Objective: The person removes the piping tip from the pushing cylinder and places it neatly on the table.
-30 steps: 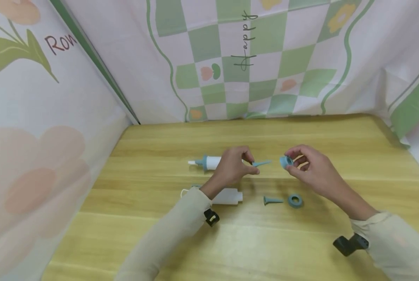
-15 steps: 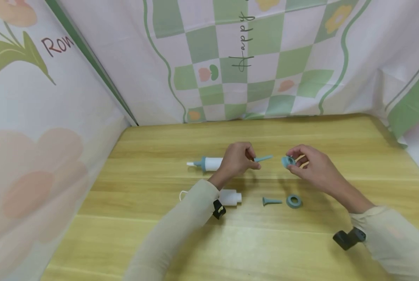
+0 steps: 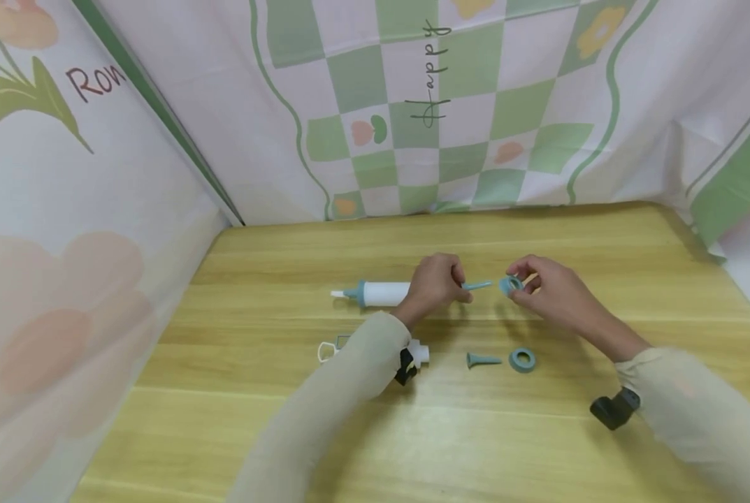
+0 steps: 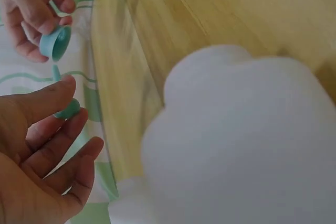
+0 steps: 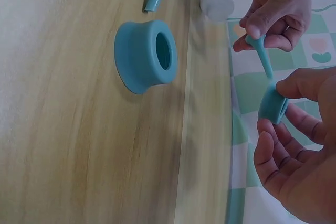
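Note:
In the head view my left hand [image 3: 434, 286] pinches a slim teal nozzle [image 3: 478, 286] by its wider end, between thumb and index finger. Its thin tip points right, close to a teal ring-shaped screw collar [image 3: 510, 285] that my right hand [image 3: 551, 290] grips between thumb and fingers. Both parts are held above the table. The right wrist view has the nozzle [image 5: 262, 59] tip right at the edge of the collar [image 5: 272, 104]. From the left wrist the collar [image 4: 55, 43] shows its open side, while my thumb partly hides the nozzle's base [image 4: 68, 109].
A white bottle [image 3: 384, 294] with a teal nozzle cap lies behind my left hand. Under my left sleeve a second white bottle [image 3: 421, 353] is mostly hidden, beside a white loop [image 3: 326, 351]. Another nozzle [image 3: 484, 360] and collar [image 3: 522, 360] lie nearer on the wooden table [image 3: 475, 447].
My left hand has moved right with the nozzle, bringing its tip closer to the collar. The left sleeve now covers more of the nearer bottle. My right hand stays nearly in place.

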`<state>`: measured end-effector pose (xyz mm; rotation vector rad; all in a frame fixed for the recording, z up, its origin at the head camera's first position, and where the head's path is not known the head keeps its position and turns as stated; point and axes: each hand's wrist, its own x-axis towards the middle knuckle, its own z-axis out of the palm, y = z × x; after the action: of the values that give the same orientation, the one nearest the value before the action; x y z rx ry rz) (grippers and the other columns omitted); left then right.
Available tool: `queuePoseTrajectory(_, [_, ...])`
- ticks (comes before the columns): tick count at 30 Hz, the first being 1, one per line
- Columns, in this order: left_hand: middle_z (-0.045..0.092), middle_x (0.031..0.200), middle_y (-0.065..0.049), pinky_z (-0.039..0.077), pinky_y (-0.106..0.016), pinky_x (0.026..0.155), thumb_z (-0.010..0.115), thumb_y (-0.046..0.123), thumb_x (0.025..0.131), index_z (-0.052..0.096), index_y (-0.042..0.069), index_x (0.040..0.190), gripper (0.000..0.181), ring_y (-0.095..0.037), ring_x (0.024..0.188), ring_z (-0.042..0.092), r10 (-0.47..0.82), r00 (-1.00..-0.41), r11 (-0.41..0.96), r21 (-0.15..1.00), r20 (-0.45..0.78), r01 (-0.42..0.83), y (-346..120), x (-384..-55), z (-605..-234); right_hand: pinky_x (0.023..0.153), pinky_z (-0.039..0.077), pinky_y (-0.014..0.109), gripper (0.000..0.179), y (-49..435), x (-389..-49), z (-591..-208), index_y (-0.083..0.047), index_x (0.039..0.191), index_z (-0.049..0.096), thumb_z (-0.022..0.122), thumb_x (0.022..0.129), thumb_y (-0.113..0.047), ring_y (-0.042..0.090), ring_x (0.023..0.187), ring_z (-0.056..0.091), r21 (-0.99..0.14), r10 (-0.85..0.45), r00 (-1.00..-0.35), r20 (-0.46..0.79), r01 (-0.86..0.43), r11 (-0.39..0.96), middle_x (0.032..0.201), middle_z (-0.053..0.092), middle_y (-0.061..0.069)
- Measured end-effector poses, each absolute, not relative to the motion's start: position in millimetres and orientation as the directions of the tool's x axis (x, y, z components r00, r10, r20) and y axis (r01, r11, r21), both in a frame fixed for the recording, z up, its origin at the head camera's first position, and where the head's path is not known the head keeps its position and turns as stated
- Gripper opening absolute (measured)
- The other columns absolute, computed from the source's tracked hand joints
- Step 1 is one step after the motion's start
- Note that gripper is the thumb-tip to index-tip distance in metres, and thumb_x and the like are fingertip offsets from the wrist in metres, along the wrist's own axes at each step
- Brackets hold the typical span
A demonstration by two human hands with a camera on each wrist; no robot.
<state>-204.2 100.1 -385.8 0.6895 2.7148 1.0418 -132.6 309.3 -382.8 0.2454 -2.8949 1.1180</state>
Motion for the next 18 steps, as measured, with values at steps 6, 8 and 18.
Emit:
queuePoseTrajectory(6, [0.06,0.073,0.005,0.046,-0.022,0.059,0.092,0.012,0.071,0.061,0.013,0.075,0.032,-0.011,0.065,0.056,0.458,-0.889,0.702,0.621,-0.017,0.35,107.1,-209.0,-388.5,0.067,0.053,0.032,0.035,309.7,-138.0,-381.1,0.004,0.12,0.06,0.072,0.091,-0.012,0.029,0.093,0.063,-0.666,-0.155,-0.986,0.06,-0.155,0.729,0.113,0.063,0.02])
queuePoseTrajectory(8, [0.06,0.072,0.006,0.046,-0.022,0.06,0.093,0.013,0.07,0.061,0.013,0.073,0.032,-0.011,0.065,0.056,0.465,-0.885,0.716,0.596,-0.018,0.364,109.1,-210.3,-388.5,0.066,0.053,0.032,0.034,310.0,-139.2,-381.2,0.005,0.119,0.06,0.073,0.091,-0.01,0.029,0.092,0.063,-0.668,-0.161,-0.985,0.055,-0.156,0.728,0.111,0.063,0.019])
queuePoseTrajectory(18, [0.06,0.073,0.006,0.047,-0.023,0.058,0.093,0.015,0.072,0.062,0.013,0.072,0.031,-0.011,0.066,0.056,0.459,-0.884,0.774,0.528,-0.088,0.349,116.9,-210.5,-391.5,0.069,0.054,0.037,0.033,315.4,-141.7,-389.1,0.005,0.118,0.061,0.072,0.092,-0.013,0.028,0.09,0.064,-0.656,-0.175,-0.985,-0.005,-0.129,0.744,0.109,0.063,0.018])
